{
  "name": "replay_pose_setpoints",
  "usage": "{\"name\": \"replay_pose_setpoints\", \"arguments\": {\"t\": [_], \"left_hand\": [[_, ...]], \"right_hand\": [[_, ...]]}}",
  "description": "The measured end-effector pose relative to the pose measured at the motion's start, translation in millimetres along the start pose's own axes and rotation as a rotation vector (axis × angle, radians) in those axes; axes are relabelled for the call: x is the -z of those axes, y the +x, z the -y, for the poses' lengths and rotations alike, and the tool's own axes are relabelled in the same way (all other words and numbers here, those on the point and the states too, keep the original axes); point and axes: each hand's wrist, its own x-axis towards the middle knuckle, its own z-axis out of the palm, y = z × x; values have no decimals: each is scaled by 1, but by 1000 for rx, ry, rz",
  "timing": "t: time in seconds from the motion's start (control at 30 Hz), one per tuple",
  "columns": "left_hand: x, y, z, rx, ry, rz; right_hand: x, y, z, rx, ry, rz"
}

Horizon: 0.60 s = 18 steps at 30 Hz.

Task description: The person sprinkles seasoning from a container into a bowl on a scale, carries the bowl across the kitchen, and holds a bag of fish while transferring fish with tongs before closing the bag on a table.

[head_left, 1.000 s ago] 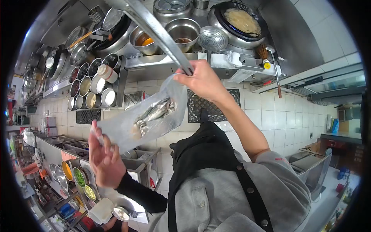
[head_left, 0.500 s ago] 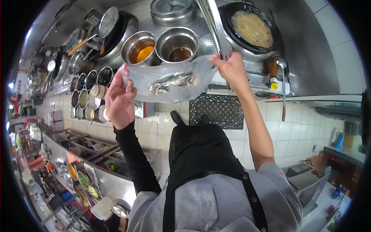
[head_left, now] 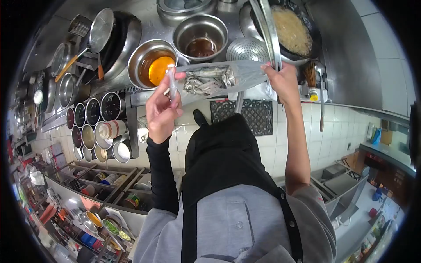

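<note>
A clear plastic bag (head_left: 254, 74) with small silvery fish (head_left: 208, 79) in it is stretched between my hands. My left hand (head_left: 162, 114) pinches its twisted left end, close to a steel pot (head_left: 132, 65) of orange oil. The bag's right end is in the closed fingers of my right hand (head_left: 285, 85). Long metal bars (head_left: 268, 33) come down to that hand; whether it touches them I cannot tell. Behind the bag lies a round perforated skimmer (head_left: 247, 49), partly covered. A second steel pot (head_left: 199, 24) holds a little brown liquid.
Pale food fries in bubbling oil in a black wok (head_left: 315, 39) at the right. A bamboo brush (head_left: 310, 74) and a ladle (head_left: 321, 96) hang beside it. Several seasoning canisters (head_left: 93, 111) stand at left. A patterned mat (head_left: 258, 116) covers part of the floor.
My left hand has moved right, closer to my right hand, and the bag's left end has come with it. The view has shifted, and the skimmer shows more fully.
</note>
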Motion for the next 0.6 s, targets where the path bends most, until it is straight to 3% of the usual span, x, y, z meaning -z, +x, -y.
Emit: {"name": "replay_pose_setpoints", "arguments": {"t": [0.07, 0.2, 0.33, 0.37, 0.47, 0.6], "left_hand": [[-1, 8, -10, -9, -71, 49], [-1, 3, -9, -33, 183, 60], [6, -10, -5, -206, 120, -2], [1, -10, -7, -119, 154, -118], [12, -9, -7, -143, 180, -90], [22, 9, -1, -125, 357, -152]], "right_hand": [[5, -6, 6, -69, -36, -26], [14, -16, 0, -167, -138, 40], [16, -40, 5, -100, -139, 76], [14, -40, 1, -116, -87, 85], [3, -40, -2, -95, -102, 115], [-18, -8, -18, 129, -274, 78]]}}
